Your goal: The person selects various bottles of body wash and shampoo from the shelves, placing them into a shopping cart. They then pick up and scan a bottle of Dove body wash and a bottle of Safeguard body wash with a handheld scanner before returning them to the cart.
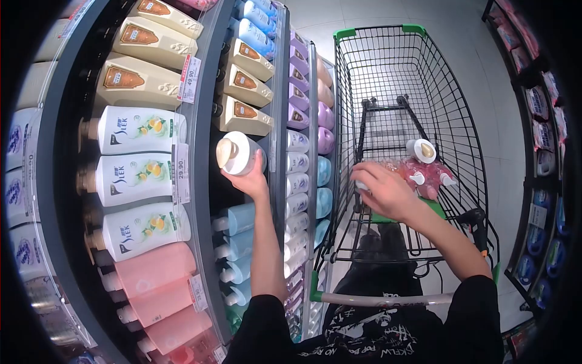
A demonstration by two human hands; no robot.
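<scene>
Sleeves: your black sleeves sat lowest in view, closest to the lens, with a printed black top between them.
Far-left shelf: white bottles with fruit labels lay on their sides in a stack, beige bottles above them and pink bottles below.
Price tags: small tags hung on the shelf edge just right of the white stack.
Left hand: your left hand was raised at the next shelf bay, fingers wrapped around the underside of a white bottle.
White bottle: it lay tilted with its cap toward you, at the front of that bay, below the beige bottles and above pale blue bottles.
Middle shelf strip: purple, white and light blue bottles ran in a column just right of your left arm.
Cart handle: the trolley handle crossed in front of your body.
Right hand: your right hand reached into the wire cart, fingers curled down over something mostly hidden; you could not tell whether they gripped it.
Cart load: pink refill pouches lay in the basket beside that hand, a white round-capped bottle resting on them.
</scene>
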